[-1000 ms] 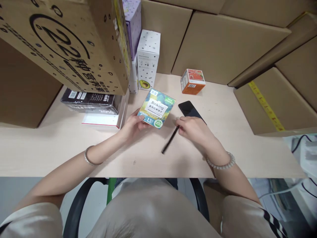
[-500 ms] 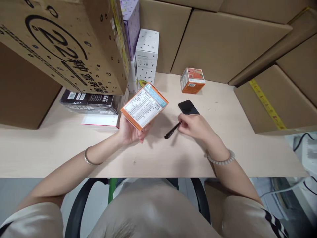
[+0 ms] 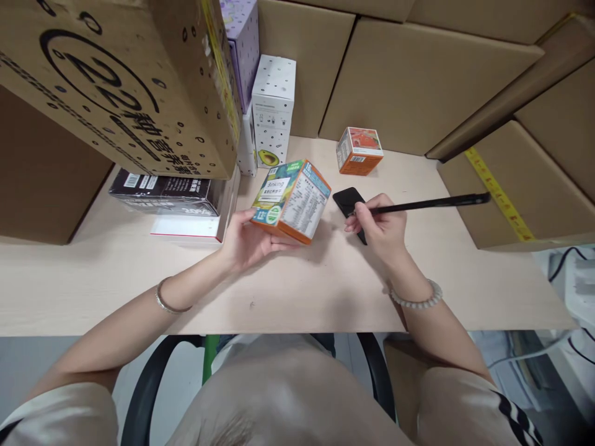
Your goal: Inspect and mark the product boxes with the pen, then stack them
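My left hand (image 3: 248, 243) holds a small orange carton (image 3: 292, 201) from its left side and underneath, tilted above the table. A colourful printed face and a white face of dense text show on it. In my right hand (image 3: 382, 228) is a black pen (image 3: 430, 203), gripped between thumb and fingers, its long end pointing right. The pen's other end is hidden by the fingers. Under and beside the right hand lies a black phone (image 3: 346, 199) on the table, partly covered by the hand.
A second orange carton (image 3: 359, 151) stands at the back. On the left are a large cardboard box (image 3: 116, 93), a black box (image 3: 165, 193), a white box (image 3: 186, 226) and a tall white carton (image 3: 274, 114). Another cardboard box (image 3: 515, 192) sits on the right of the wooden table (image 3: 297, 297).
The left hand has turned the carton, so its colourful face now shows beside the text. The pen has swung from pointing lower left to pointing right, and the right hand has turned with it.
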`<state>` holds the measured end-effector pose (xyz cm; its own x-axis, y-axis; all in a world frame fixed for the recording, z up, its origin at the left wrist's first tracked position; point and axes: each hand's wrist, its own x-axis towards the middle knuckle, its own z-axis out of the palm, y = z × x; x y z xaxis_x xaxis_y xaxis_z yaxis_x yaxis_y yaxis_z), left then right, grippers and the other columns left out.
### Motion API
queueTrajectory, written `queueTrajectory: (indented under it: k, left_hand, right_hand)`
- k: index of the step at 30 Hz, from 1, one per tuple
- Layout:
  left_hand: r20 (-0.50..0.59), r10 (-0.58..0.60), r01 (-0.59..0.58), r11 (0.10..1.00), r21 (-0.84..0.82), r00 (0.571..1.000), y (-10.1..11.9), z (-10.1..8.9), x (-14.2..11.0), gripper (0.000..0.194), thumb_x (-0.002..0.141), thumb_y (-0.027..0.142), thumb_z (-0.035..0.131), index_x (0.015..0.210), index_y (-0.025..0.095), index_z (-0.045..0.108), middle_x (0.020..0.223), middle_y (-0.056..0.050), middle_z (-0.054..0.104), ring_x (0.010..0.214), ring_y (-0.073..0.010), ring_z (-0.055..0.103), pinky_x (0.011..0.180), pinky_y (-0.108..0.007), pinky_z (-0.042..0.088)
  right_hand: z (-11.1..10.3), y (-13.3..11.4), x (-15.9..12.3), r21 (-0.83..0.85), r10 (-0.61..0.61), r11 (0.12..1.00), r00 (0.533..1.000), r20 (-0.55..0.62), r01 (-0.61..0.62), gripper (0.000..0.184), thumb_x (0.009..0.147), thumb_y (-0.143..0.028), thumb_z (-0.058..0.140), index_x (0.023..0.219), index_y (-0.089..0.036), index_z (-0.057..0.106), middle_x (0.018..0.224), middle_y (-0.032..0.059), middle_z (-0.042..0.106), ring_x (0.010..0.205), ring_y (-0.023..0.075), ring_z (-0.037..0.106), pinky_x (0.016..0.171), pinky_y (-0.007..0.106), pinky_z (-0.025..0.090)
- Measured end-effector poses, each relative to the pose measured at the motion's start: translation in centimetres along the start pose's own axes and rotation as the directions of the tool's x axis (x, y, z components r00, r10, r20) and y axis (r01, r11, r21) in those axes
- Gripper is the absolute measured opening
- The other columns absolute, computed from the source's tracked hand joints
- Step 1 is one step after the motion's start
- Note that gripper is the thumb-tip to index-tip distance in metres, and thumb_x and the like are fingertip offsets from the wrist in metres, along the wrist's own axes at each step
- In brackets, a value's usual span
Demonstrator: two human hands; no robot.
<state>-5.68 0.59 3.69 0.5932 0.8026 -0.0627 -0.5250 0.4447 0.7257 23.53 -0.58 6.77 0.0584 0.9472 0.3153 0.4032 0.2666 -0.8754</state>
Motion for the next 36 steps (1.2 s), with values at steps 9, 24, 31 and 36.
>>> queueTrajectory:
  k: [9,24,31,36]
  left_hand:
    - [-0.113,0.043,-0.02,0.981,0.195,0.993,-2.2,-0.4,0.2,0.076,0.073,0.042,0.09,0.14,0.02,0.063,0.151,-0.017,0.072,0.147,-0.0439,0.063,0.126,-0.064,0.049]
    - [-0.087,0.201,-0.134,0.864,0.486,0.976,-3.9,0.1,-0.1,0.081,0.074,0.042,0.101,0.135,0.024,0.05,0.145,-0.014,0.063,0.145,-0.039,0.06,0.125,-0.063,0.048]
    - [-0.045,0.154,-0.1,0.807,0.582,0.987,-4.0,0.1,-0.4,0.088,0.076,0.047,0.096,0.139,0.025,0.039,0.153,-0.017,0.05,0.153,-0.0436,0.049,0.13,-0.071,0.038]
    - [0.01,0.145,-0.12,0.776,0.62,0.989,-3.9,-0.2,-0.4,0.086,0.077,0.042,0.095,0.14,0.027,0.037,0.149,-0.016,0.053,0.149,-0.0419,0.052,0.13,-0.071,0.039]
  right_hand:
    - [0.6,-2.0,-0.5,0.29,-0.124,0.942,0.98,-0.156,0.166,0.044,0.09,-0.061,0.085,0.076,-0.026,0.062,0.055,-0.0045,0.07,0.037,0.0117,0.061,0.035,0.023,0.047]
    - [2.6,-4.1,-3.2,-0.133,-0.398,0.902,0.91,0.115,0.411,0.011,0.094,-0.018,0.078,0.087,-0.024,0.071,0.075,-0.0038,0.078,0.058,0.0098,0.069,0.055,0.021,0.054]
    - [3.4,-3.3,-3.0,-0.116,-0.496,0.852,0.858,0.131,0.511,0.014,0.092,-0.013,0.076,0.084,-0.023,0.071,0.072,-0.0035,0.077,0.06,0.0106,0.071,0.059,0.022,0.056]
    - [3.4,-3.0,-3.1,-0.105,-0.556,0.815,0.82,0.135,0.57,0.017,0.091,-0.01,0.079,0.084,-0.024,0.071,0.069,-0.005,0.076,0.056,0.0095,0.069,0.054,0.02,0.052]
